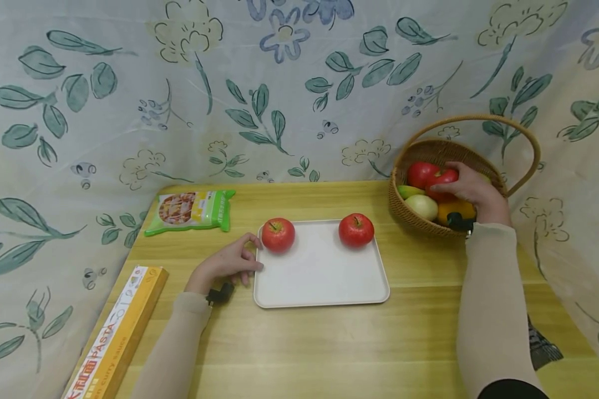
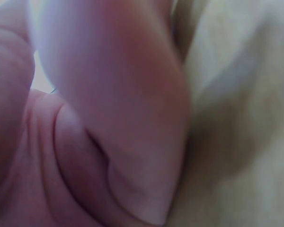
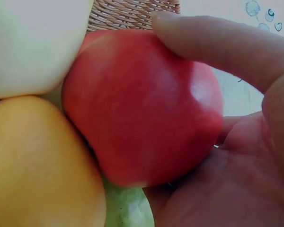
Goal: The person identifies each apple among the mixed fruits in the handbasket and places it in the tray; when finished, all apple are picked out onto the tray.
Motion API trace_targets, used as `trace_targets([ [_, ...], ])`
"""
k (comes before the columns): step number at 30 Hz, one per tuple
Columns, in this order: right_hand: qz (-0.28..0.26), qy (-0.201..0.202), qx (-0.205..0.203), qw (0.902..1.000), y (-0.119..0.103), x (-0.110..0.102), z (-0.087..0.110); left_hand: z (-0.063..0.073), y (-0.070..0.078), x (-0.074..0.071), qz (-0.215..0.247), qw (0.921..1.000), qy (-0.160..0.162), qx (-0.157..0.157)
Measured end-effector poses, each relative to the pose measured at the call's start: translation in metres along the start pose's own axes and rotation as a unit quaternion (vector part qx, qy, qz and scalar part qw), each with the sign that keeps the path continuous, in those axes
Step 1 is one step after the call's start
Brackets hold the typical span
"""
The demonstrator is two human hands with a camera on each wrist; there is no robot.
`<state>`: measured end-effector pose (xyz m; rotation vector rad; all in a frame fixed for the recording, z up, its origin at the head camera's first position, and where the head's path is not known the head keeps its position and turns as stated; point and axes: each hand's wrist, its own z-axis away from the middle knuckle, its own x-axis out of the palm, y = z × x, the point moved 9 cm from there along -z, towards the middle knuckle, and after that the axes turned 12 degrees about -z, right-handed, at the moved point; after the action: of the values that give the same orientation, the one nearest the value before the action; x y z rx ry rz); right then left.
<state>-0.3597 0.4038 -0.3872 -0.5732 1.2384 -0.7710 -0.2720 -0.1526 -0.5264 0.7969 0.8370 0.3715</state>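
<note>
In the basket at the back right, my right hand holds a red apple, thumb on one side and fingers on the other. Another red apple lies beside it, with a pale round fruit and an orange-yellow one below. My left hand rests at the left edge of a white tray, thumb and index finger spread along the rim. Two red apples sit on this tray, one at its back left corner by my index finger, one at its back right.
The wicker basket has a tall arched handle. At the back left lies a green food packet; a long yellow pasta box runs along the table's left edge. A patterned cloth hangs behind the wooden table.
</note>
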Motion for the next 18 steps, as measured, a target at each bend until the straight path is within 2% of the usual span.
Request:
trace_targets([
  [11,0.035,0.01,-0.01,0.9993,-0.0003,-0.004,-0.0014,-0.0003,-0.0003,-0.0007,-0.004,1.0,0.002,-0.004],
  [18,0.023,0.019,-0.015,0.9994,-0.0034,-0.0056,0.0037,-0.0005,-0.0014,-0.001,-0.004,1.0,0.001,-0.006],
])
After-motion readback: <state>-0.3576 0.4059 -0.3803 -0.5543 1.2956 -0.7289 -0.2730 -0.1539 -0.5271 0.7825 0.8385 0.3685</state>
